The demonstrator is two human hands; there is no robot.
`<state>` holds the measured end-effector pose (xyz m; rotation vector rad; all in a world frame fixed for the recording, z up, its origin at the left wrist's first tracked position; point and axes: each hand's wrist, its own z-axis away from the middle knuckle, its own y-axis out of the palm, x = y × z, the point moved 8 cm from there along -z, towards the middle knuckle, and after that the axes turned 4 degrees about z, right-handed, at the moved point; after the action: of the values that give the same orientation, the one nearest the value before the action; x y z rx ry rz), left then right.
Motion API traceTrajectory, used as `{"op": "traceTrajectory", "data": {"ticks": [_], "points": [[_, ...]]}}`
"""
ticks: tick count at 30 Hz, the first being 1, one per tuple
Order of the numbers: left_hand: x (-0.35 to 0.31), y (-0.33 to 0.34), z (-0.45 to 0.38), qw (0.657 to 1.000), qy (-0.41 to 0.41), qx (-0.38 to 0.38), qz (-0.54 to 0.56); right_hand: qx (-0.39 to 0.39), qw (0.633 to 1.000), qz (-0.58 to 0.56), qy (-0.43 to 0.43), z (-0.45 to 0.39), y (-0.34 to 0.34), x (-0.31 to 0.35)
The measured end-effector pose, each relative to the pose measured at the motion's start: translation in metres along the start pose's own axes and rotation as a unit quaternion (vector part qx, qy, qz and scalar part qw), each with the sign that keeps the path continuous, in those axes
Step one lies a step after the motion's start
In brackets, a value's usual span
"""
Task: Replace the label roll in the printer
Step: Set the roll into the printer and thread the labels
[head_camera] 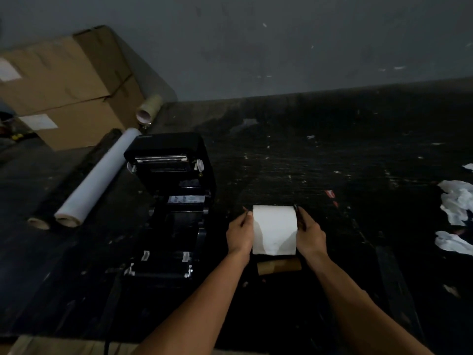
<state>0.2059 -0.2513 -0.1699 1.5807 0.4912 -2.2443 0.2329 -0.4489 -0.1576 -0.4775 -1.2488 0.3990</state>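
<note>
The label roll, a fat white paper cylinder, sits between both hands just right of the printer, held over the dark tabletop. Left hand presses flat against the roll's left end, fingers pointing away from the person; right hand does the same on the right end, w/ a small black part showing at the top corner by the fingertips. So both hands are clamped on the roll, one per end, palms facing each other. Right under the roll, nearer the person, lies 1 bare brown cardboard core, touching or almost touching the roll's lower edge, can't tell which.

Printer is black plastic, boxy, lid swung up and back so the inside bay shows; a metal strip glints on the lid's underside and white clips sit at the front corners.

Left of it: 2 long rolls lying side by side, a white one smooth and tube-shaped, a dark one beside it. Behind, 2 stacked brown cardboard boxes w/ white stickers, and 1 roll of tape tipped against them. Far right edge: a few crumpled white paper scraps, approx 3 clumps. Tabletop is black, scuffed, flecked w/ bits of paper
</note>
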Motion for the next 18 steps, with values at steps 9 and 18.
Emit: {"op": "traceTrajectory", "data": {"ticks": [9,18], "points": [[-0.082,-0.049,0.010,0.992,0.125,0.006,-0.011,-0.027,0.995,-0.006,-0.100,0.029,-0.004,0.077],[-0.123,-0.179,-0.006,0.989,0.149,0.004,0.006,0.001,0.989,0.007,-0.150,0.078,0.073,0.165]]}}
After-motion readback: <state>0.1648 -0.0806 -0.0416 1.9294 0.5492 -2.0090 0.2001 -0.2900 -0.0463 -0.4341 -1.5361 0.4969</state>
